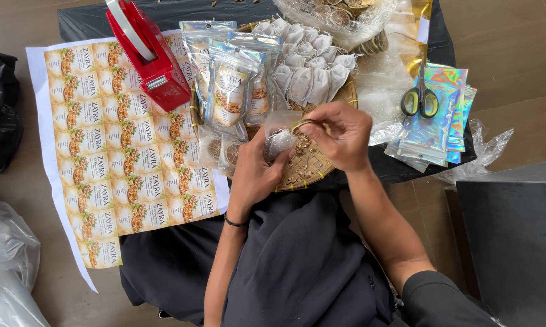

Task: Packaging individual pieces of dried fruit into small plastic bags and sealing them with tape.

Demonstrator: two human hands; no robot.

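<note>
— What did the hands have hold of?

— The left hand (pixel 255 172) was closed around a small white mesh sachet (pixel 280 143), holding it over the near edge of the woven tray (pixel 309 169). The right hand (pixel 339 134) had its fingertips pinched on a thin dried slice (pixel 301 124) right at the sachet's mouth.

— And around them?

— Far of the hands, a heap of empty white sachets (pixel 306 60) lay on the tray, with labelled clear pouches (pixel 233 82) leaning just to its left. A red tape dispenser (pixel 149 54) stood on a sheet of printed labels (pixel 115 145) at the left. To the right, scissors (pixel 419 100) rested on a stack of shiny holographic pouches (pixel 436 118) on the black-covered desk (pixel 91 21).
</note>
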